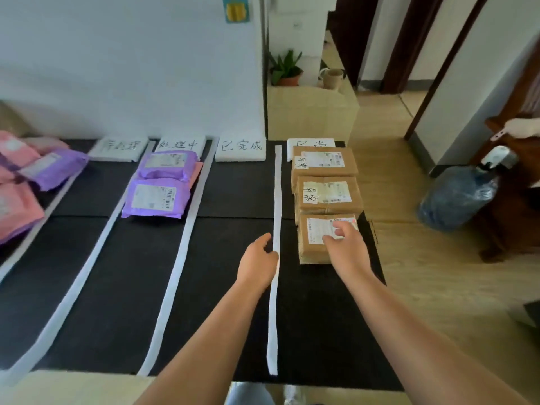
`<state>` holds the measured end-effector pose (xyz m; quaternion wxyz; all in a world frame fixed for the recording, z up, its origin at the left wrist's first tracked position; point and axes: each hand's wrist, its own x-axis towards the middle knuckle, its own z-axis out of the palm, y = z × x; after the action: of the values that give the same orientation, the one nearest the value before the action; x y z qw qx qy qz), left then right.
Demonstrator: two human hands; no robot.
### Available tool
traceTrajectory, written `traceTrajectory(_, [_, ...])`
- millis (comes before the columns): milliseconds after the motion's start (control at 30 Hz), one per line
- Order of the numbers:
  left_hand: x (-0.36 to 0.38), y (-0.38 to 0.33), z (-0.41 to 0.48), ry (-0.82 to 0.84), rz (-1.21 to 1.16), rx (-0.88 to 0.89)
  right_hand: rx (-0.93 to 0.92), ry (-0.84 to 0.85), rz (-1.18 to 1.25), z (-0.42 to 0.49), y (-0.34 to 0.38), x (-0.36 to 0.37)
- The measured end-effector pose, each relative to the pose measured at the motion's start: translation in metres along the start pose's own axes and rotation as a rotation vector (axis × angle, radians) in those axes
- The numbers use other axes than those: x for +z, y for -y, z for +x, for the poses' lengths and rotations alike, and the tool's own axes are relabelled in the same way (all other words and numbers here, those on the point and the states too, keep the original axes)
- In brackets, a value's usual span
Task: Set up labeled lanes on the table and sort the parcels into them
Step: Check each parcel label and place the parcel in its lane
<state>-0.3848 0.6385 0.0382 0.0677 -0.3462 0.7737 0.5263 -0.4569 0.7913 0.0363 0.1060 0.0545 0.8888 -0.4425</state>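
I read the table cover (233, 194) as matt black. The lane strips (277, 200) are matt white paper. The purple mailers (157, 197) and the pink mailers (14, 211) on the left are glossy, wrinkled plastic film. On the right, 3 brown parcels (327, 207) are matt kraft paper; the floor (423, 287) is pale wood with slight sheen.

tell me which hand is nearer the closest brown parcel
Right. The right hand touches the closest brown parcel; the left hand is apart from it, at the white strip.
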Motion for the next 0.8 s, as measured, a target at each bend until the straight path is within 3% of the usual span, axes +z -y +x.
traceTrajectory(200, [-0.074, 0.028, -0.020, -0.129, -0.019, 0.002, -0.228, 0.195, -0.129, -0.043, 0.050, 0.059])
traceTrajectory(400, [-0.162, 0.079, -0.041, -0.262, -0.087, -0.037, -0.341, 0.353, -0.199, -0.095, 0.098, 0.127])
traceTrajectory(800, [-0.398, 0.255, -0.118, -0.511, -0.193, -0.188, -0.472, 0.665, -0.152, -0.283, 0.199, 0.341])
